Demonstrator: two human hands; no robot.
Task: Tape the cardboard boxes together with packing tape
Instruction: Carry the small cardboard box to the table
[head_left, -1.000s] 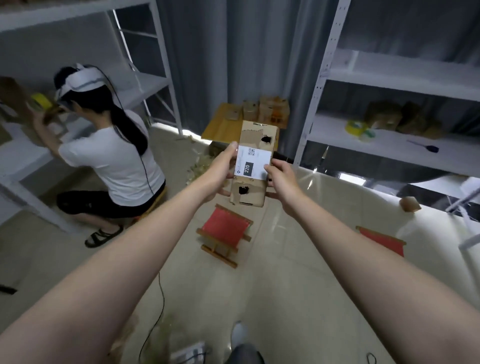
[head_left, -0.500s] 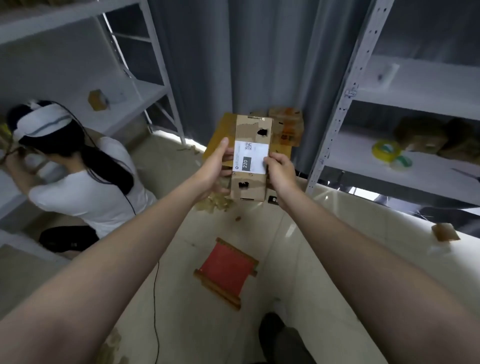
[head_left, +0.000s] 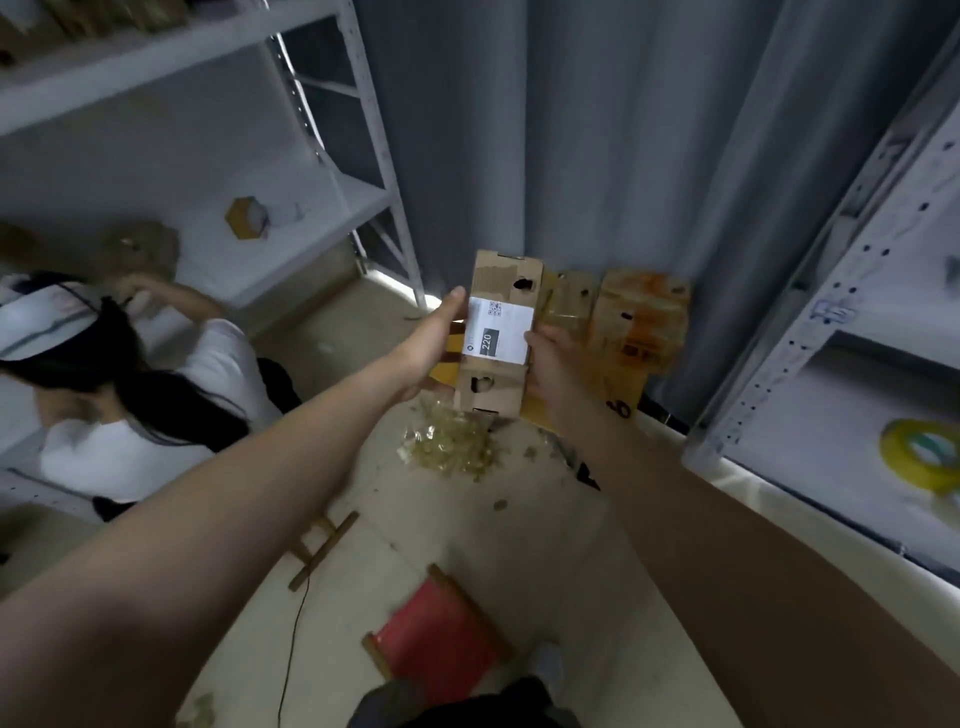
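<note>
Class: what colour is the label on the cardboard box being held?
The label is white with a dark patch; see head view.

only legit readable bit: "220", white on a dark patch, on the label (head_left: 500, 332) stuck to the box (head_left: 501, 273) | QR code above it, small print too blurry | yellow board (head_left: 626, 387): dark squiggle, maybe a 6

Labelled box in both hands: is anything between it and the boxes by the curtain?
Nothing visible. The left hand and right hand grip the labelled box by its sides, and the other boxes lie just behind it.
</note>
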